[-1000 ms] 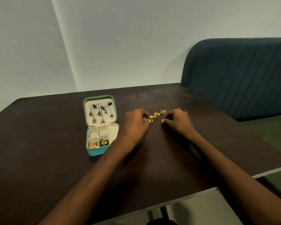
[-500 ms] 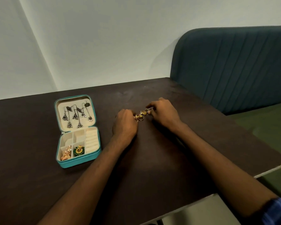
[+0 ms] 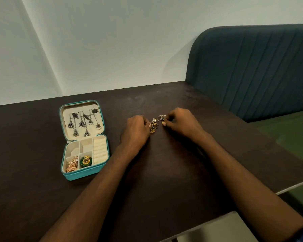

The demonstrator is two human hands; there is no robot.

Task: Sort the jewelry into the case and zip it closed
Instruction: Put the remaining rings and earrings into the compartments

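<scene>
A teal jewelry case (image 3: pixel 64 169) lies open on the left of the dark table (image 3: pixel 164 172). Silver dangling earrings (image 3: pixel 82 123) hang in its lid. Its tray holds a rose-gold piece (image 3: pixel 72 164), a green and gold piece (image 3: pixel 85 160) and cream ring rolls (image 3: pixel 100 151). Several loose rings (image 3: pixel 154 125) lie between my hands, right of the case. My left hand (image 3: pixel 136 130) rests curled with its fingertips against them; its grasp is hidden. My right hand (image 3: pixel 180 123) pinches at a small silver ring (image 3: pixel 162 117) at the far end of the row.
A dark blue padded bench back (image 3: pixel 252 70) rises along the table's right side, with a green seat (image 3: pixel 287 130) below it. The table's near edge (image 3: pixel 234 213) runs diagonally at the lower right. Pale walls stand behind.
The view has shifted, so the case sits more to the left than a second ago. My hands stay at the rings; the right hand has drawn back, uncovering the silver ring.
</scene>
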